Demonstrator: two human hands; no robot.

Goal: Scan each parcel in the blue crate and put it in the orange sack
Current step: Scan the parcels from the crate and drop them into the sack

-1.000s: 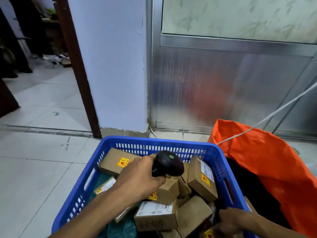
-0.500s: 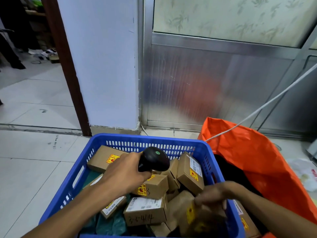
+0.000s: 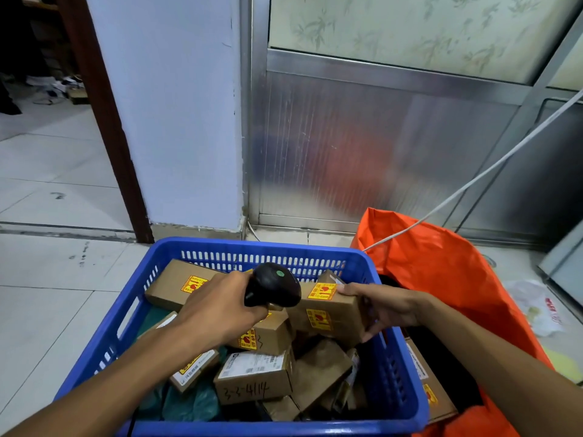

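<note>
A blue crate [image 3: 400,376] on the floor holds several brown cardboard parcels with yellow-red stickers. My left hand [image 3: 217,310] grips a black handheld scanner [image 3: 273,285] above the crate, its head turned toward the right. My right hand [image 3: 385,307] holds one brown parcel [image 3: 328,313] raised over the crate, right beside the scanner head. The orange sack [image 3: 441,272] stands open against the crate's right side, with a brown parcel [image 3: 429,386] lying inside it.
A white pillar [image 3: 176,121] and a metal-framed panel [image 3: 378,146] stand close behind the crate. A white cord [image 3: 473,181] slants down onto the sack. A white plastic bag [image 3: 536,307] lies on the floor at right. Tiled floor [image 3: 47,279] spreads to the left.
My right hand has lifted a parcel from the crate's near right part up beside the scanner. My left hand with the scanner has hardly moved.
</note>
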